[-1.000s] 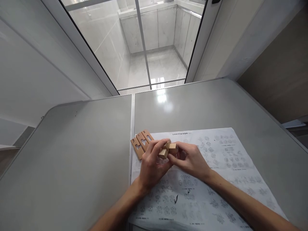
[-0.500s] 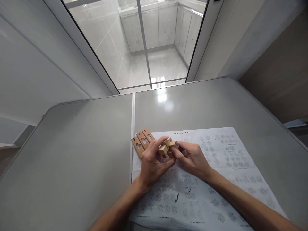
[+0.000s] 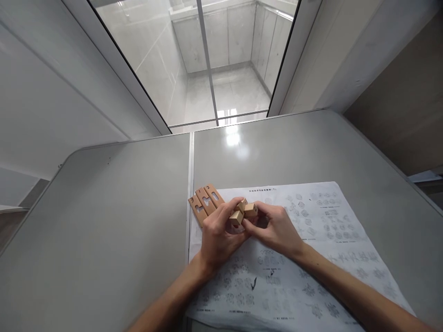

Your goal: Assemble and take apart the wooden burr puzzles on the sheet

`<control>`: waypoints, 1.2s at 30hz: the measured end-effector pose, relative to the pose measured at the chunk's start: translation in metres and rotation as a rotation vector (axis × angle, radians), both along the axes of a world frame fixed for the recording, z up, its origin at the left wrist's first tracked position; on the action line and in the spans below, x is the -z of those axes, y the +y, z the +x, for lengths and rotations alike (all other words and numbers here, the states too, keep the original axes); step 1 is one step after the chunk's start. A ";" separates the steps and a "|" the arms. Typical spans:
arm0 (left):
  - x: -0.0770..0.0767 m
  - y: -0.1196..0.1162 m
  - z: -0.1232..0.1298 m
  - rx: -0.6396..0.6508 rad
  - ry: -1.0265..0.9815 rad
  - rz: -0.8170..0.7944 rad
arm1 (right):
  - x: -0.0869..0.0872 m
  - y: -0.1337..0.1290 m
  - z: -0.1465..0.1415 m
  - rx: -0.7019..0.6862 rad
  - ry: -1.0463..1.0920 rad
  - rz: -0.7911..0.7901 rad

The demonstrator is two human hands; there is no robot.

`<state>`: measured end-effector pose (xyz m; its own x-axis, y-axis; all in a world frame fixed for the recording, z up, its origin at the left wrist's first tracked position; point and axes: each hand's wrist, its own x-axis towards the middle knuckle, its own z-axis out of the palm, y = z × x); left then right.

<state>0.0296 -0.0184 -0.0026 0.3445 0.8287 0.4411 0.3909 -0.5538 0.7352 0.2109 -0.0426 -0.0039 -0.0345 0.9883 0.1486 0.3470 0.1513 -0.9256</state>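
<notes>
Between both hands is a wooden burr puzzle [image 3: 237,217], a cluster of light interlocking blocks whose ends stick out. My left hand [image 3: 218,230] curls round its left side, the index finger over the top and the thumb beneath. My right hand [image 3: 275,225] pinches it from the right, fingers at a block end and thumb tip low near the middle. The puzzle's underside is hidden by my fingers. Just beyond my left hand lie several flat brown wooden pieces [image 3: 206,201] with cut-out slots and the handwritten numbers 3, 1 and 2.
A large printed sheet [image 3: 321,221] with faint puzzle diagrams lies under my hands. It rests on a grey table [image 3: 145,193] with a pale seam strip [image 3: 191,157]. Past the far edge stands a framed glass pane [image 3: 235,87]; a white wall [image 3: 62,83] is at the left.
My right thumb has shifted slightly left and down along the puzzle. The block end at the right has turned a little. My left hand keeps its hold.
</notes>
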 end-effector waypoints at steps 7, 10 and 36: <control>0.000 0.000 -0.001 -0.007 0.036 0.046 | -0.001 -0.001 -0.002 0.008 0.030 0.002; 0.001 0.000 0.000 -0.033 -0.001 -0.034 | -0.002 0.001 0.003 -0.065 0.055 -0.036; -0.004 0.001 0.002 -0.014 0.024 -0.023 | 0.006 0.001 0.006 0.061 -0.261 0.377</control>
